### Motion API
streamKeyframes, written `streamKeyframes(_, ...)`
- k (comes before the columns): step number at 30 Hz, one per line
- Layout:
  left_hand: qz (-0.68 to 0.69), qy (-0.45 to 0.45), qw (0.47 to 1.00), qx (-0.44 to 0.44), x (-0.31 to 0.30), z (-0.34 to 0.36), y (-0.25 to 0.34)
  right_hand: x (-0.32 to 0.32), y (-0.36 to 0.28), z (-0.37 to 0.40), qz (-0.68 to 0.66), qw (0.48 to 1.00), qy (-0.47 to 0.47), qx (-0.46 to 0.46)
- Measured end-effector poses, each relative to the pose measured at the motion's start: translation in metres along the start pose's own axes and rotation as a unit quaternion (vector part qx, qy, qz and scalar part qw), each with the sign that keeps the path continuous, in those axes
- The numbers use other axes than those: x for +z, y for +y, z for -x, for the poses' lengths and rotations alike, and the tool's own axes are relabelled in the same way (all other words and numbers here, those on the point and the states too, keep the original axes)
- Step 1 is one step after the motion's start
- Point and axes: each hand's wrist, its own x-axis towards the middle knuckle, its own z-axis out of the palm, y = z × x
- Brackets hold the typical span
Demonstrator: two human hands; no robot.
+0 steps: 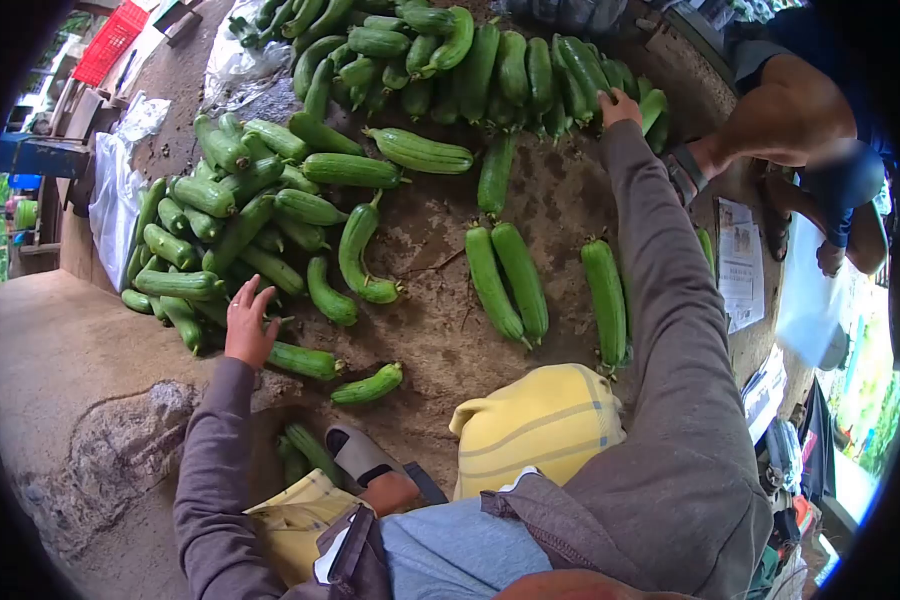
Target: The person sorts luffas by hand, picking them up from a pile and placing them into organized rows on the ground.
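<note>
Green luffa gourds lie in two heaps on the ground, a left pile (240, 185) and a far row (470, 75). My left hand (250, 322) is at the near edge of the left pile, fingers apart, beside a luffa gourd (305, 360). With my arm stretched forward, my right hand (621, 108) reaches the right end of the far row. Its thumb and fingers look apart against the gourds there; the far fingertips are partly hidden. Between the heaps lie a pair of gourds (507, 283) and a single gourd (604, 300).
A yellow striped cloth bundle (540, 425) sits in front of my body. Another person's arm (770, 115) is close to my right sleeve. Newspaper (741, 262) lies at the right, a plastic sheet (120, 195) at the left. A rough concrete block (80, 370) borders the near left.
</note>
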Motion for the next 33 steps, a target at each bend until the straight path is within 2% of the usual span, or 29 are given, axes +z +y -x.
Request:
streamKeyframes(2, 0.011, -0.004, 1.0, 0.008, 0.014, -0.007, 0.019, -0.002, 0.036, -0.017, -0.082, 0.99, -0.096, -0.062)
streamKeyframes(5, 0.022, -0.001, 0.999, 0.033, 0.043, -0.017, 0.044, -0.005, 0.061, -0.03, -0.263, 0.952, -0.139, 0.071)
streamKeyframes(6, 0.029, 0.0, 0.999, 0.042, 0.051, -0.021, 0.053, -0.008, 0.057, -0.025, -0.319, 0.936, -0.126, 0.077)
streamKeyframes(7, 0.034, -0.002, 0.998, 0.051, 0.057, -0.026, 0.06, -0.01, 0.048, -0.022, -0.227, 0.969, -0.098, 0.018)
streamKeyframes(9, 0.038, 0.01, 0.996, 0.077, 0.061, -0.037, 0.088, 0.0, 0.032, -0.02, -0.035, 0.994, -0.05, -0.096)
streamKeyframes(11, 0.088, 0.04, 0.991, 0.095, 0.067, -0.049, 0.116, -0.003, 0.008, 0.002, 0.09, 0.989, 0.016, -0.113)
streamKeyframes(14, 0.165, 0.021, 0.985, 0.046, 0.079, -0.055, 0.159, 0.058, 0.06, -0.089, 0.119, 0.987, -0.071, -0.085)
streamKeyframes(15, 0.198, 0.018, 0.979, 0.041, 0.085, -0.053, 0.17, 0.05, 0.055, -0.067, -0.04, 0.992, -0.092, -0.073)
streamKeyframes(16, 0.206, -0.006, 0.978, 0.027, 0.089, -0.049, 0.18, 0.039, 0.056, -0.038, -0.198, 0.972, -0.111, -0.06)
streamKeyframes(18, 0.223, -0.051, 0.973, -0.002, 0.092, -0.043, 0.194, -0.001, 0.04, 0.032, -0.419, 0.886, -0.185, 0.069)
streamKeyframes(19, 0.24, -0.072, 0.968, -0.018, 0.095, -0.041, 0.195, -0.02, 0.036, 0.07, -0.475, 0.828, -0.238, 0.182)
streamKeyframes(21, 0.272, -0.114, 0.954, -0.046, 0.106, -0.041, 0.195, -0.035, 0.048, 0.157, -0.539, 0.776, -0.287, 0.156)
streamKeyframes(22, 0.325, -0.121, 0.936, -0.061, 0.116, -0.04, 0.193, -0.027, 0.075, 0.19, -0.515, 0.764, -0.359, 0.149)
streamKeyframes(23, 0.336, -0.129, 0.931, -0.062, 0.124, -0.04, 0.194, -0.057, 0.045, 0.248, -0.487, 0.784, -0.327, 0.204)
streamKeyframes(27, 0.358, -0.173, 0.916, -0.056, 0.135, -0.04, 0.207, -0.054, 0.067, 0.359, -0.483, 0.728, -0.428, 0.233)
streamKeyframes(30, 0.355, -0.177, 0.917, -0.036, 0.139, -0.041, 0.219, -0.044, 0.07, 0.387, -0.406, 0.775, -0.437, 0.208)
streamKeyframes(33, 0.355, -0.17, 0.919, -0.015, 0.144, -0.044, 0.225, -0.029, 0.077, 0.392, -0.307, 0.876, -0.357, 0.101)
